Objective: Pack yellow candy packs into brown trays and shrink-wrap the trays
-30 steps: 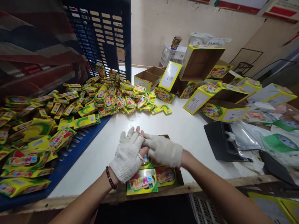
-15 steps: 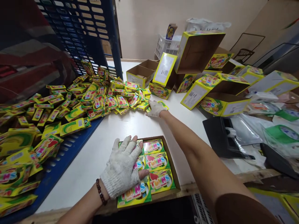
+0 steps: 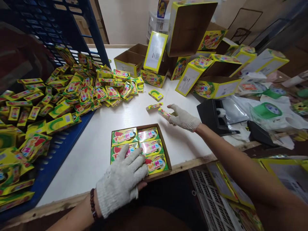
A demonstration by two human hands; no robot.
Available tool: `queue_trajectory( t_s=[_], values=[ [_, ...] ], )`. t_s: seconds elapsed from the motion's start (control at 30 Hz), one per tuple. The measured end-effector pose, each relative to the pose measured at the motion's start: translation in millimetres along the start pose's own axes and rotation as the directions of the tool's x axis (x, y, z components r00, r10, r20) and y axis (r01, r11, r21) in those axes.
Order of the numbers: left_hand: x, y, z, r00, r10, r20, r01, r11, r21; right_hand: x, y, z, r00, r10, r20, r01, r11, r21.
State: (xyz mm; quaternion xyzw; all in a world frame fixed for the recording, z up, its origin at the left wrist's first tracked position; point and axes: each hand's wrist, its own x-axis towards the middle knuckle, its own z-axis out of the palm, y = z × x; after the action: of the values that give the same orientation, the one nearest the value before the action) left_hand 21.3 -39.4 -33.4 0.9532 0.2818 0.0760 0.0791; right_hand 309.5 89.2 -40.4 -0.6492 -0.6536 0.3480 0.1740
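An open display carton [image 3: 166,150] near the table's front edge holds several flat TWINS boxes [image 3: 125,136] in two columns. My left hand [image 3: 122,179], in a white knitted glove, lies over the near left part of that carton with its fingers stretched out across the boxes. Its thumb is by the near edge, and the boxes under the palm are hidden. To the right and farther back, my gloved right hand [image 3: 184,118] grips one end of a small TWINS box [image 3: 164,113]. Two more loose boxes, one nearer [image 3: 154,106] and one farther [image 3: 156,95], lie just beyond it.
A large pile of small yellow-green boxes [image 3: 81,93] spills from a blue plastic crate [image 3: 69,144] on the left. Empty display cartons [image 3: 192,75] are stacked at the back right. A black tape dispenser [image 3: 214,115] and green tape [image 3: 268,109] lie on the right.
My right hand has drawn back from the pile toward me and right, now with a small box in its fingers. My left hand has slid to the carton's near edge. The view has shifted.
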Motion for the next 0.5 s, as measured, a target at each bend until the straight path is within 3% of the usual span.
queue_trajectory(
  t_s=[0.1, 0.17, 0.27, 0.37, 0.43, 0.5],
  values=[
    [6.4, 1.0, 1.0, 0.999, -0.014, 0.033, 0.013, 1.000, 0.028, -25.5, -14.8, -2.1, 0.987, 0.038, 0.154, -0.074, 0.969, 0.235],
    [10.9, 1.7, 0.7, 0.998, 0.002, 0.056, -0.004, 1.000, 0.026, -35.8, -17.0, 4.5, 0.983, 0.049, 0.175, -0.099, 0.952, 0.290],
    [13.6, 2.1, 1.7, 0.999, 0.019, 0.026, -0.019, 0.999, 0.032, -45.2, -13.8, 6.1, 0.998, 0.005, 0.056, -0.020, 0.963, 0.269],
    [11.1, 0.3, 2.9, 0.999, 0.017, -0.033, -0.017, 1.000, 0.005, -55.6, -22.3, -8.3, 0.984, -0.174, -0.023, 0.176, 0.966, 0.190],
    [7.7, -1.4, 1.7, 0.996, 0.034, -0.083, -0.038, 0.998, -0.050, -64.2, -39.2, -15.1, 0.942, -0.316, 0.115, 0.307, 0.948, 0.086],
    [3.9, -2.5, -0.6, 0.986, 0.062, -0.152, -0.077, 0.993, -0.092, -71.9, -60.9, -10.8, 0.858, -0.365, 0.361, 0.418, 0.905, -0.078]
  ],
)
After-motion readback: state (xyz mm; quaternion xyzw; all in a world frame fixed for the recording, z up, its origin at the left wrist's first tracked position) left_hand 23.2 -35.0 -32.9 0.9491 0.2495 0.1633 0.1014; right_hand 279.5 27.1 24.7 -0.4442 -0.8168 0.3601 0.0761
